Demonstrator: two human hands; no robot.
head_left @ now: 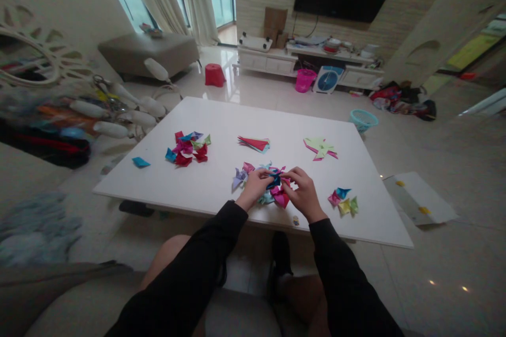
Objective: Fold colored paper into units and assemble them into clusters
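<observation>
- The left hand (253, 188) has its grip nearly closed, with thumb and fingertips pinching the left side of a dark blue paper (273, 181).
- The right hand (304, 194) has its grip bent inward, thumb and forefinger slightly parted at the right side of that paper; too small to tell whether they pinch it or only touch it.
- The dark blue paper sits between the two sets of fingertips, partly covered by them, over a mixed pile (281, 198) of folded papers near the front edge of the table (221, 121).
- Lilac and pink pieces of the pile show just left of the left grip; bright pink ones show below the right grip.
- A red stack (255, 144) of flat papers lies beyond the hands, apart from both.
- A light green paper (321, 146) lies on pink ones, beyond the right hand.
- A small cluster (344, 206) of folded pieces lies to the right of the right hand.
</observation>
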